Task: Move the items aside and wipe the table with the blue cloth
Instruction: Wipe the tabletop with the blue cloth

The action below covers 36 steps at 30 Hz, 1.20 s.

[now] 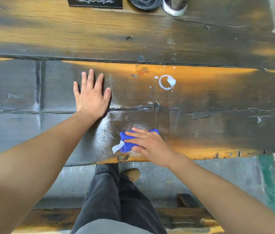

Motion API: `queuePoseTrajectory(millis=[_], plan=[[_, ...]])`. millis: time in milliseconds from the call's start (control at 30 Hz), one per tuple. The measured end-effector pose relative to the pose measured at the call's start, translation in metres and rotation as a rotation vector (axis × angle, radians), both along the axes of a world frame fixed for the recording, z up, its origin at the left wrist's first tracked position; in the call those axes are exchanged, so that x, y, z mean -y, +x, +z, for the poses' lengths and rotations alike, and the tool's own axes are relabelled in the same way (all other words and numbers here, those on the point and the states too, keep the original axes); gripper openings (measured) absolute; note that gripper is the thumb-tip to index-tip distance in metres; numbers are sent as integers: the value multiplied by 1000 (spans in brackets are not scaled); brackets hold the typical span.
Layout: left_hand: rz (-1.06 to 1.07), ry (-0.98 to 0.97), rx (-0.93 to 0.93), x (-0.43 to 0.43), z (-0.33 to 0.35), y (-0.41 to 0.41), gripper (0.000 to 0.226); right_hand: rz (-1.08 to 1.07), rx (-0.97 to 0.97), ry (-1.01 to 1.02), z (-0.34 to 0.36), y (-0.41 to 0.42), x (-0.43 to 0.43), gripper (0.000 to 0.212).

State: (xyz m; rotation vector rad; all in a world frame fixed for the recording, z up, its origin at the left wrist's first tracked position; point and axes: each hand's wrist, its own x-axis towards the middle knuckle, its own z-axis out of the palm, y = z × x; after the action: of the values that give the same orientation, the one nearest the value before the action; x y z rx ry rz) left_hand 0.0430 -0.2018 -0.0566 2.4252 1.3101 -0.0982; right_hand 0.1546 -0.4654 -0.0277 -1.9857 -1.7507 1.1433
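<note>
My right hand [147, 146] presses flat on the folded blue cloth [127, 144] near the front edge of the dark wooden table [218, 102]. A white tag sticks out of the cloth's left corner. The wood beside the cloth shines wet. A white ring-shaped spill [167, 82] with small droplets lies farther back, to the right of my left hand. My left hand [92, 95] rests palm down on the table with fingers spread, holding nothing. At the far edge stand a black patterned box [95, 2], a dark round dish [144, 2] and a shiny metal cup [174, 5].
A wooden bench [184, 218] runs under me, with my legs in dark trousers and a brown shoe [132, 173] on the concrete floor. A green table leg [268, 179] stands at the right front corner.
</note>
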Motion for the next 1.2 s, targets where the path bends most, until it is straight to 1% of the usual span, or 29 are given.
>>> queuePoseTrajectory(millis=[67, 133, 167, 233, 300, 333, 367, 400, 467, 533, 567, 600, 667, 700, 733, 833, 1000, 1200], plan=[[-69, -18, 50, 21, 2, 22, 70, -129, -236, -116, 8, 6, 6, 37], [-92, -46, 58, 38, 0, 42, 70, -350, -507, -240, 21, 17, 13, 32], [-90, -45, 39, 44, -3, 49, 69, -461, -599, -251, 27, 24, 17, 29], [-99, -1, -26, 52, -11, 55, 70, -696, -719, -179, 34, 42, 24, 29], [-108, 53, -61, 54, -18, 55, 71, -955, -812, -46, 40, 66, 24, 27], [-103, 70, -60, 54, -20, 56, 70, -1062, -797, 25, 40, 81, 22, 27], [-97, 81, -55, 54, -22, 56, 70, -1146, -739, 88, 39, 98, 19, 25], [-94, 89, -51, 55, -23, 57, 69, -1208, -652, 140, 35, 118, 16, 25], [-92, 102, -47, 56, -23, 58, 69, -1263, -412, 214, 25, 158, 7, 28], [-93, 109, -43, 57, -23, 59, 69, -1243, -157, 240, 15, 199, -6, 33], [-93, 111, -45, 57, -23, 59, 69, -1216, -43, 218, 9, 218, -14, 36], [-92, 111, -50, 57, -24, 59, 68, -1167, 84, 174, 2, 234, -22, 41], [-91, 112, -61, 57, -25, 59, 69, -1002, 378, 44, -14, 255, -39, 47], [-91, 115, -63, 57, -26, 59, 69, -936, 495, -1, -20, 259, -48, 48], [-93, 120, -62, 57, -26, 59, 68, -896, 569, -12, -24, 259, -57, 49], [-99, 130, -70, 56, -28, 59, 68, -806, 633, 23, -30, 251, -85, 52], [-90, 122, -72, 57, -26, 60, 68, -553, 634, 85, -33, 221, -126, 51], [-78, 113, -62, 57, -24, 61, 68, -281, 620, 131, -30, 186, -118, 47]])
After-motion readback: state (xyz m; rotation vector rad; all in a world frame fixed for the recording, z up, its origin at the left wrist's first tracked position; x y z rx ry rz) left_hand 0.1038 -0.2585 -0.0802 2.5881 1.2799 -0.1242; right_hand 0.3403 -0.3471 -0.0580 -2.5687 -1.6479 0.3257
